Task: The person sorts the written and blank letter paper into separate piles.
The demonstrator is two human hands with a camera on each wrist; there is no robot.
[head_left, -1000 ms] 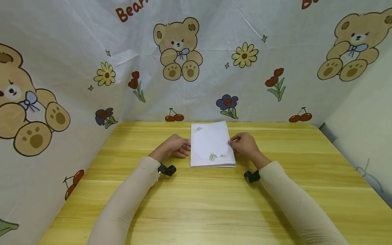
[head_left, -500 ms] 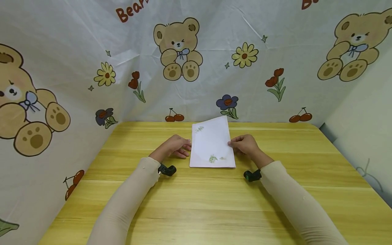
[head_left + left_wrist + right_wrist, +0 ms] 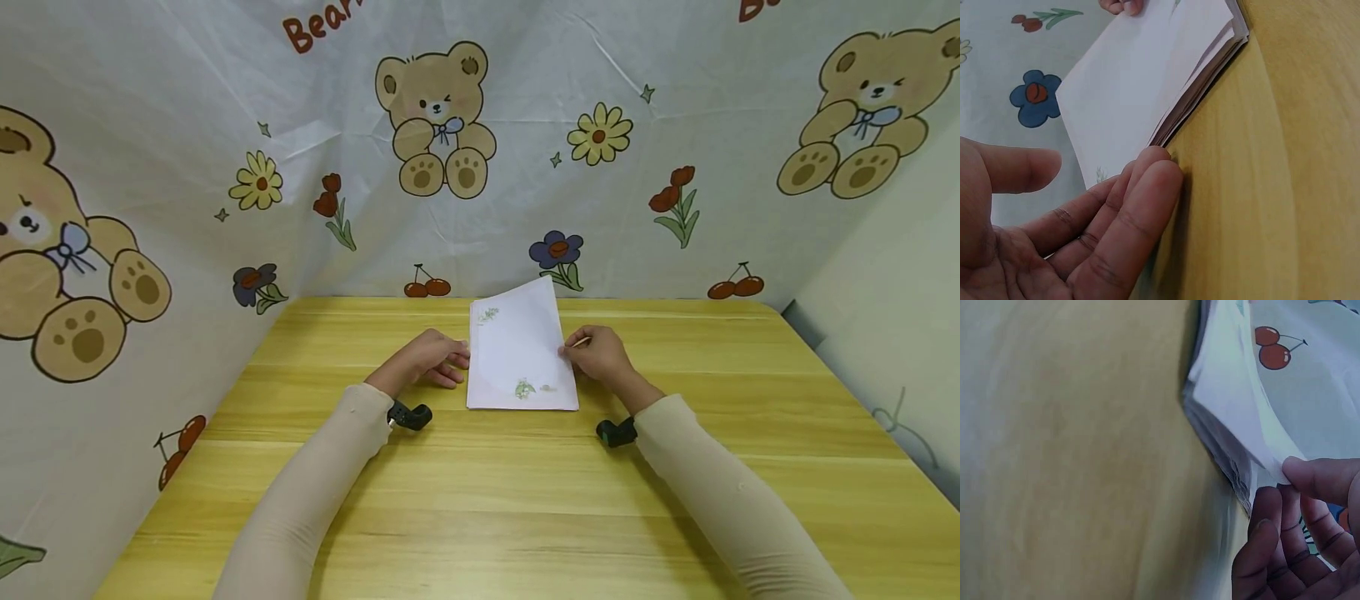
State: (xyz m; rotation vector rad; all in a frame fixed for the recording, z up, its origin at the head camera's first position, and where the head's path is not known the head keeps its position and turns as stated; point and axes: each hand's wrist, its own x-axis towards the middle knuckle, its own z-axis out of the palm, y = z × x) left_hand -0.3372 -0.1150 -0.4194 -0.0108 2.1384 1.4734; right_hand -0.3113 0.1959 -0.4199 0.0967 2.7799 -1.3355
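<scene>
A notebook (image 3: 517, 346) of white pages with small green sprigs printed on it lies near the back of the table. Its right far corner stands raised in the head view. My right hand (image 3: 597, 350) pinches the right edge of the top page (image 3: 1225, 403) between thumb and fingertips, holding it up off the pages (image 3: 1219, 440) below. At the left edge is my left hand (image 3: 435, 358), its extended fingertips right at the page edges (image 3: 1200, 72) and its thumb (image 3: 1025, 170) held apart from the paper. Part of the lower pages is hidden under the lifted page.
The wooden table (image 3: 480, 500) reaches the cloth backdrop (image 3: 517, 167), which is printed with bears, flowers and cherries. A dark camera sits on each wrist, one by the left cuff (image 3: 410, 416) and one by the right cuff (image 3: 617, 432).
The notebook's right far corner has risen as my right hand holds the page edge. My left hand has stayed at the left edge.
</scene>
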